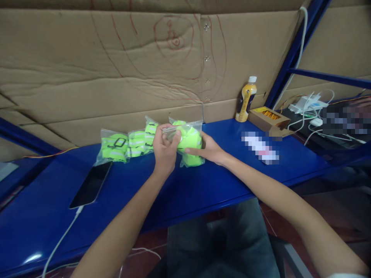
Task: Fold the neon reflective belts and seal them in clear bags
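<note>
A clear plastic bag with a folded neon-yellow item (193, 141) is held between both hands above the blue table (203, 189). My left hand (166, 148) pinches the bag's upper left edge, thumb on top. My right hand (210, 148) wraps round its lower right side, with the thumb across the front. To the left, similar bags lie in a row against the cardboard: one with a black buckle outline (114, 147), one with pale stripes (136, 143), and one standing higher (150, 133). Another bag's top shows behind the held one.
A phone (91, 185) with a white cable lies at the left. At the right stand a yellow bottle (246, 99) and an open cardboard box (268, 120), near a blurred item (261, 148). A power strip (308, 104) with cables sits beyond the blue frame.
</note>
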The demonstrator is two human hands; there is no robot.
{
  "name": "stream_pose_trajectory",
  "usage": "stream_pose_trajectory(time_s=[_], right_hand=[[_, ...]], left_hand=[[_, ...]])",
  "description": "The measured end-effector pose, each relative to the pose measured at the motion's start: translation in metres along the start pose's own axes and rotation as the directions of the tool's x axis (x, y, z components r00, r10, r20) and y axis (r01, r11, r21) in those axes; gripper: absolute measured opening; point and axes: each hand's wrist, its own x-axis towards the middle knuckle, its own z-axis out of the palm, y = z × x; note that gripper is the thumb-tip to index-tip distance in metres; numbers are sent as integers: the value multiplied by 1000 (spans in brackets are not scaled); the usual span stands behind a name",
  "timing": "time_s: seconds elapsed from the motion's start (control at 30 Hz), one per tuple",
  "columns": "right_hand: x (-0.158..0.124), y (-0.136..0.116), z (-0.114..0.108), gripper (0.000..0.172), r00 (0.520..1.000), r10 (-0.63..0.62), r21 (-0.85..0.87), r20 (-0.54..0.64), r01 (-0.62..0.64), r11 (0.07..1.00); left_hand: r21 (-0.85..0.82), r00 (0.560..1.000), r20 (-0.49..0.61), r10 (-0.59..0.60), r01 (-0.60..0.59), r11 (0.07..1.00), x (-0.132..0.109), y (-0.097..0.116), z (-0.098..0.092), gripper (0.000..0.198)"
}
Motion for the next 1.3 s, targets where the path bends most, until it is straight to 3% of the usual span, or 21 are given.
stream_pose_trajectory(time_s=[0.1,0.17,0.23,0.33,0.4,0.47,0.53,0.63,0.73,0.8,0.9,1.0,1.1,1.2,1.3], right_hand=[[3,10,0,85,999,29,7,-18,-29,1000],[8,17,-9,80,989,31,37,-144,-26,999],[15,24,-24,79,949,20,23,-316,-13,1000],[27,33,-51,79,873,-49,-210,-486,-62,976],[34,37,-65,78,871,-85,-452,-485,-166,876],[41,38,-74,74,891,-85,-634,-446,-247,733],[50,38,-78,74,905,-70,-719,-420,-284,635],[59,34,-82,91,885,-73,-731,-459,-330,597],[59,30,-81,104,868,-138,-770,-477,-336,542],[52,25,-73,103,898,-210,-855,-386,-263,448],[41,17,-48,108,951,-291,-976,-105,-42,215],[37,14,-22,107,986,-154,-992,58,74,100],[42,11,-11,108,998,50,-998,34,32,46],[47,2,-13,108,988,152,-999,8,2,39],[48,-7,-14,126,989,130,-996,-65,-73,54]], left_hand=[[31,994,41,-98,97,995,1,-6,-2,47],[149,990,53,-131,121,981,7,-10,-10,51],[403,995,66,-74,41,914,15,-13,-24,52],[795,989,140,52,-144,589,26,-18,-49,60],[907,984,176,20,-170,385,28,-24,-60,71],[947,976,210,-62,-188,261,26,-29,-64,72],[956,961,237,-139,-205,210,23,-31,-61,65],[955,958,229,-173,-186,233,24,-26,-59,64],[970,986,141,-88,-120,212,34,-19,-69,70],[986,994,46,-99,-30,165,41,-18,-81,77],[988,973,-44,-227,77,137,46,-24,-94,86],[986,969,-53,-242,89,140,43,-32,-90,85],[984,968,-35,-250,76,158,37,-36,-74,79],[976,951,-17,-308,83,203,37,-34,-60,79],[924,947,75,-312,52,379,47,-28,-68,79]])
